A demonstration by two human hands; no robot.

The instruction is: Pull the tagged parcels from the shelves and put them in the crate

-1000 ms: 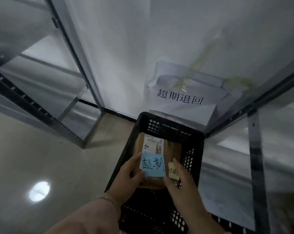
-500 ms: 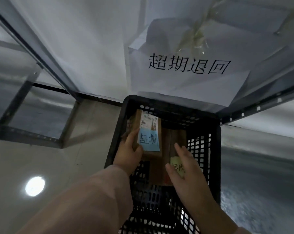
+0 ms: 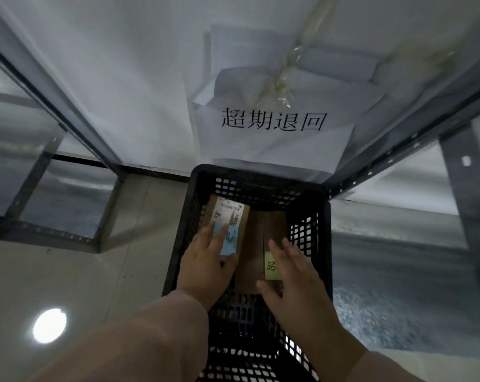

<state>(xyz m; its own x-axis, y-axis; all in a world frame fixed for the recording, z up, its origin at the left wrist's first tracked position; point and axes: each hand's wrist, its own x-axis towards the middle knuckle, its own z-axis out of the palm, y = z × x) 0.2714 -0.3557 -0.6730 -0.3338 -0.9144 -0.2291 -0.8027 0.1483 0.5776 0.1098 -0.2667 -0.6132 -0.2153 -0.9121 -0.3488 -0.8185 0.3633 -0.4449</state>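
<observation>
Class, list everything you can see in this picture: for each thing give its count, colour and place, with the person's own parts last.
crate: one, black, on the floor below the sign
left parcel: one, brown, in the crate
right parcel: one, brown, in the crate
label: one, white, on the left parcel
blue tag: one, on the left parcel
yellow tag: one, on the right parcel
sign: one, white, taped to the wall
shelves: two, grey, flanking the crate
floor: beige
sleeve: one, pink, left arm
left hand: flat on the left parcel
right hand: flat on the right parcel
</observation>
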